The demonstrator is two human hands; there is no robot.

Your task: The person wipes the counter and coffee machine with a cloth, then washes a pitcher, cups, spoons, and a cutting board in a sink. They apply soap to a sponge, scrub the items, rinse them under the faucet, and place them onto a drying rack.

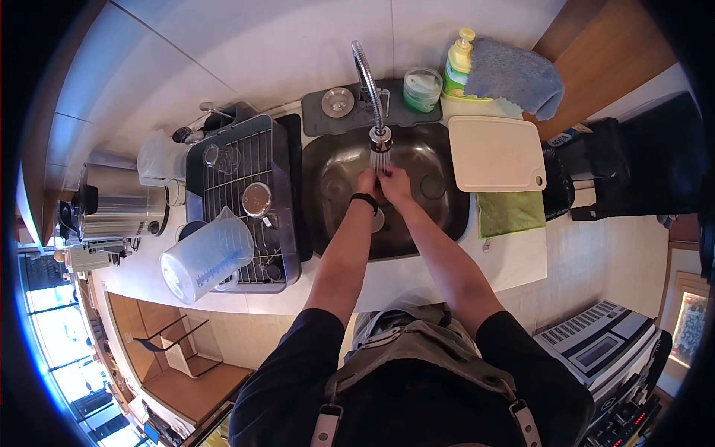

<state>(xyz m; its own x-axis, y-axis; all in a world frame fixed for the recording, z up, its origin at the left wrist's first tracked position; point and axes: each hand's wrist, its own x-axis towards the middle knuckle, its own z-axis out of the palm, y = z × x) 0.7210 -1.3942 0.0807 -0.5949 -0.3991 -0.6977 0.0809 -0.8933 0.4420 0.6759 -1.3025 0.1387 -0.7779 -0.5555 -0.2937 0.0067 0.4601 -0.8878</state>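
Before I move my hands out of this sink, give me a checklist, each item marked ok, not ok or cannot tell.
1. Water shut off: not ok; the faucet spray head is running over the hands.
2. Left hand and right hand empty: cannot tell; the fingers are partly hidden.
3. Black wristband dry: cannot tell; it sits close to the spray.
4. Cutting board away from the hands: ok; it lies to their right.
5. Green cloth at hand: ok; beside the sink, partly under the board.
6. Plastic pitcher steady: cannot tell; it leans over the dish rack's edge.
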